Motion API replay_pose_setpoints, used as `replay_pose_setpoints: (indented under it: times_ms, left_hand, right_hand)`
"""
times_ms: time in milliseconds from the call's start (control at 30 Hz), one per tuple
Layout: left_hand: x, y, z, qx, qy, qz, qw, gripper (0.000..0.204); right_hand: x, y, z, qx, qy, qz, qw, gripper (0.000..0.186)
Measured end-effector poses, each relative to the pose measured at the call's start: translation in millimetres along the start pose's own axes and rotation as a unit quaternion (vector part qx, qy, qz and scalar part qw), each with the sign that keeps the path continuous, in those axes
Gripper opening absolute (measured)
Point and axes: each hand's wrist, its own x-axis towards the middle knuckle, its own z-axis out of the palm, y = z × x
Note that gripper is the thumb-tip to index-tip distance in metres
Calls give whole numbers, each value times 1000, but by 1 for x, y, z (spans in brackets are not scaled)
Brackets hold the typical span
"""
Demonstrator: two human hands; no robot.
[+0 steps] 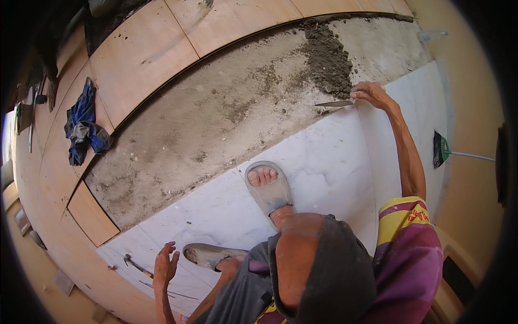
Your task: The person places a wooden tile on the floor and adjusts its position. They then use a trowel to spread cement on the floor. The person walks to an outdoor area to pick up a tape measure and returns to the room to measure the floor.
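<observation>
My right hand (370, 93) is closed around the handle of a trowel (333, 103). The flat, pointed metal blade reaches left, beside the near end of a pile of grey mortar (326, 59). That pile lies as a crumbly strip across the rough bare floor strip (205, 124). White marbled tiles (324, 156) border this strip on the near side, and my sandalled feet rest on them. At the lower left my left hand (164, 264) hovers with loosely parted fingers, holding nothing. Nearest to it is a hammer (138, 266) on the floor.
Beige tiles (143, 54) edge the strip's far side, with a crumpled blue plastic bag (85, 127) on them at left. A green brush with a long handle (443, 148) is at right by the wall. A clear plastic bottle (431, 35) lies at the far right. Thin rods (170, 291) lie near the hammer.
</observation>
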Motion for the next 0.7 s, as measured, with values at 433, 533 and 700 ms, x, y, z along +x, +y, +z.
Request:
replay_pose_setpoints:
  times_ms: [433, 533, 700]
  left_hand:
    - [2, 18, 3, -14, -2, 1, 1000, 36]
    - [4, 25, 2, 1, -40, -7, 999, 37]
    - [-12, 23, -17, -47, 4, -40, 998, 38]
  right_hand:
    - [-2, -36, 20, 111, 74, 88, 987, 49]
    - [33, -76, 69, 183, 106, 36, 977, 49]
    - [60, -71, 94, 73, 268, 24, 960, 47]
